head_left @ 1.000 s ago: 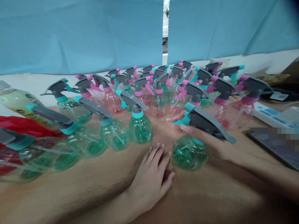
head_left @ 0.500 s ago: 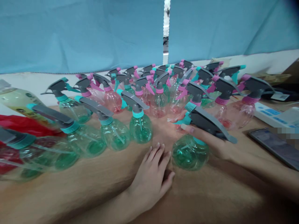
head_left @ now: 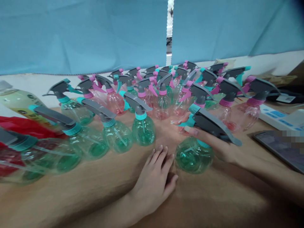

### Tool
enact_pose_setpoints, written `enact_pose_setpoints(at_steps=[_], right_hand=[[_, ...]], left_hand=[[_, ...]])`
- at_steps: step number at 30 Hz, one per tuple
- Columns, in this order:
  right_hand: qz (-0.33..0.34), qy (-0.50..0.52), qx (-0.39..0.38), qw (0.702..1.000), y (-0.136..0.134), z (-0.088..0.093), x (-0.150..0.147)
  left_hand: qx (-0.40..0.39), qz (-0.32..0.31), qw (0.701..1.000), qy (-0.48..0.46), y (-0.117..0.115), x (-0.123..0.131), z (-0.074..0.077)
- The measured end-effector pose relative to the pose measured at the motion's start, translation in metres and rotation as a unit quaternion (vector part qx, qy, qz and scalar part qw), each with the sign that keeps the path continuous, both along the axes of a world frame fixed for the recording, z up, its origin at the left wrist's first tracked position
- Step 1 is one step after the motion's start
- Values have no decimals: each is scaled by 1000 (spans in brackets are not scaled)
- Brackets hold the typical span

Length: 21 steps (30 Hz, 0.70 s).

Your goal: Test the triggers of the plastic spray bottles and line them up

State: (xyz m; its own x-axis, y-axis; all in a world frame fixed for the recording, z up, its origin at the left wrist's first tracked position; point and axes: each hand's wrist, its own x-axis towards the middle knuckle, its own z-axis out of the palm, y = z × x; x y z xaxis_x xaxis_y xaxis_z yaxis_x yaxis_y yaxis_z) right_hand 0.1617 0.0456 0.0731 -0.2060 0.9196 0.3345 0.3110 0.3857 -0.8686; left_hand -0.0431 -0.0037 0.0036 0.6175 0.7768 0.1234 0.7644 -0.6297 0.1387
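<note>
My left hand (head_left: 154, 182) lies palm down on the wooden table (head_left: 99, 193), fingers stretched forward and thumb apart, holding nothing. Just to its right stands a clear green spray bottle (head_left: 193, 156) with a turquoise collar and a grey trigger head. My right hand (head_left: 219, 147) reaches in from the right and grips this bottle round the neck. The thumb crosses in front, while the fingertips show beyond the turquoise nozzle; the rest of the fingers are hidden behind the head. Nearest beyond my left fingertips is another green spray bottle (head_left: 143, 129).
Several green and pink spray bottles (head_left: 161, 106) crowd the back, with more green ones (head_left: 116, 134) along the left. A red plastic bag (head_left: 26, 125) and a yellowish bottle (head_left: 17, 98) lie at far left. A phone (head_left: 280, 148) and a white device (head_left: 282, 117) are at right.
Both hands and the gripped spray bottle stay in place. The view has shifted only very slightly.
</note>
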Motion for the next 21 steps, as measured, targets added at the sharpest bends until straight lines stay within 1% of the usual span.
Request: enact_pose_setpoints(at_steps=[2,5,10,14,17,21], right_hand=[[29,9,0,1000,2,0,0],[48,2,16,999,4,4,-2],[58,3,65,996,4,13,-5],[43,-12,79,996,5,15,-5],[43,-21,76,996,7,14,-3],[69,18,55,996,7,9,-3]], left_hand=[[3,-2,1000,2,0,0,0],[9,-3,1000,5,0,0,-1],[21,-5,1000,3,1,-1,-2],[33,-7,999,-1,2,-3,-5],[40,-5,999,-9,2,-4,-6],[35,0,999,-15,2,-4,-6]])
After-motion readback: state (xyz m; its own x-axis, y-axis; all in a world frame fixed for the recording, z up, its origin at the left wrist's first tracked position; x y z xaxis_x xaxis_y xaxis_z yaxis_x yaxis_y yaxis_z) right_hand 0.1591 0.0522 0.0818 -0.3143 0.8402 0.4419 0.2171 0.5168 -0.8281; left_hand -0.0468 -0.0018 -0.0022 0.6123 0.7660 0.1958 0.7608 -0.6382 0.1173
